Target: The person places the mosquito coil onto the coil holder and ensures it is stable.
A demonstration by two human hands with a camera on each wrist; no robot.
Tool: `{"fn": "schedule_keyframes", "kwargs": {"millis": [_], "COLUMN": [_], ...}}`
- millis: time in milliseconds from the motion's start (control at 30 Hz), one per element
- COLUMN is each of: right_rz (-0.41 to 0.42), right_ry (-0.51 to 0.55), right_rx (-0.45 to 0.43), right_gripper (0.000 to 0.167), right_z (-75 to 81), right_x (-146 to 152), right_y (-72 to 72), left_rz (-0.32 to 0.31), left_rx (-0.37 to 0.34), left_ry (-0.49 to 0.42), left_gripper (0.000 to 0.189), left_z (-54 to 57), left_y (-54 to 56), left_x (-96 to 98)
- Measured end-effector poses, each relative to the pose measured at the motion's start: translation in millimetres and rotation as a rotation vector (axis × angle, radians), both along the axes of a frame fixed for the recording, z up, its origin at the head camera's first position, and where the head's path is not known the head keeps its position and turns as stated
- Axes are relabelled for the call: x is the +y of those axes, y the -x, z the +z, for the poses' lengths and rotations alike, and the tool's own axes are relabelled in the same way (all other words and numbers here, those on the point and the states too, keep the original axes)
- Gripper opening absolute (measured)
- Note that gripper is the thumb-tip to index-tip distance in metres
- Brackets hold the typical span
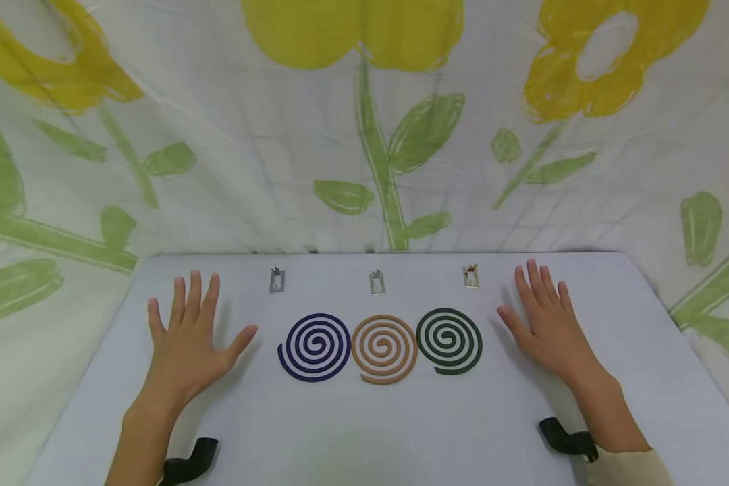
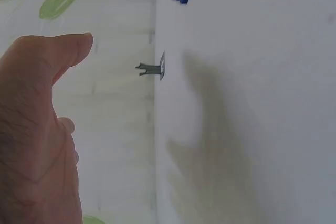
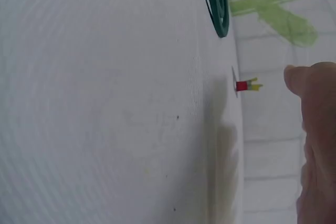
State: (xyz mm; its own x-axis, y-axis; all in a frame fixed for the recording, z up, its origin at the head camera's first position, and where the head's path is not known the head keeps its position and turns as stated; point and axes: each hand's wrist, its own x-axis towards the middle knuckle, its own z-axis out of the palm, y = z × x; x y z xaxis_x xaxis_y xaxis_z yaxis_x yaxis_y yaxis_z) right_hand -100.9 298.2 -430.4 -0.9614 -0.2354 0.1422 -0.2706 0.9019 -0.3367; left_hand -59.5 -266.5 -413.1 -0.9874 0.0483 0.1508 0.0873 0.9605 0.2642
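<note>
Three mosquito coils lie side by side on the white table: a dark blue one (image 1: pixel 318 345), an orange one (image 1: pixel 383 347) and a dark green one (image 1: pixel 447 336). Behind them stand three small metal coil stands, each a flat plate with a bent-up tab: left (image 1: pixel 272 282), middle (image 1: pixel 378 293) and right (image 1: pixel 470 268), the last with a red and yellow tab. My left hand (image 1: pixel 188 351) is held left of the blue coil, fingers spread and holding nothing. To the right of the green coil, my right hand (image 1: pixel 547 331) is likewise empty with fingers extended.
A white cloth (image 1: pixel 219 169) painted with yellow flowers and green leaves hangs behind the table (image 1: pixel 364 432) and at its sides. Black wrist mounts, left (image 1: pixel 191 462) and right (image 1: pixel 565 442), stick out inward from both wrists.
</note>
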Motion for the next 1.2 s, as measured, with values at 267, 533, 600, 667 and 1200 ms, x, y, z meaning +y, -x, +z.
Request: {"fn": "schedule_keyframes", "kwargs": {"millis": [267,533,600,667,1200], "right_rz": [0.032,0.083,0.097,0.114,0.171], "right_ry": [-0.004,0.011,0.017,0.023,0.079], "right_rx": [0.004,-0.001,0.007,0.01,-0.126], "right_gripper": [0.083,0.089,0.089,0.088,0.086], "right_z": [3.3,4.0,4.4,5.1,18.0], "right_x": [-16,-26,-27,-30,-42], "right_y": [0.7,-1.0,-0.9,0.1,-0.4], "left_rz": [-0.025,-0.067,-0.074,-0.077,-0.238], "left_rx": [0.013,0.032,0.031,0.021,-0.023], "left_ry": [0.012,-0.01,-0.017,-0.017,-0.023], "left_gripper": [0.107,0.106,0.106,0.106,0.106], "left_z": [0.5,-2.4,-3.0,-3.1,2.8], "left_y": [-9.1,-10.9,-11.4,-12.1,2.3], "left_x": [15.1,37.2,44.9,52.1,123.9]}}
